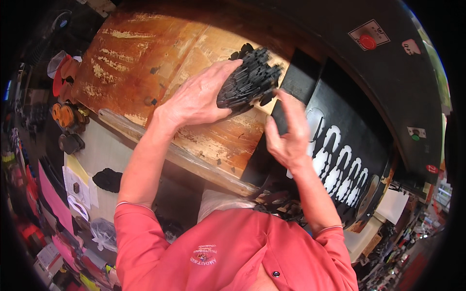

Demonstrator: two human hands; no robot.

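My left hand (201, 92) is closed around a thick bundle of thin black flat pieces (255, 77), thumb on the near side and fingers along the far left. The pieces stand packed with their edges up, a few with rounded ends sticking out. Beside the bundle's right end is my right hand (289, 133), slightly blurred, its thumb and index finger apart with nothing visible between them. The index fingertip reaches the bundle's edge; whether it touches I cannot tell. Under both lies a worn wooden board (131, 53), with small dark scraps on it.
Right of the board is a black sheet (357, 104) with a row of white looped shapes. A dark machine body (388, 77) with a red button (367, 41) rises at the right. Orange tape rolls (65, 115) and papers (80, 186) lie to the left.
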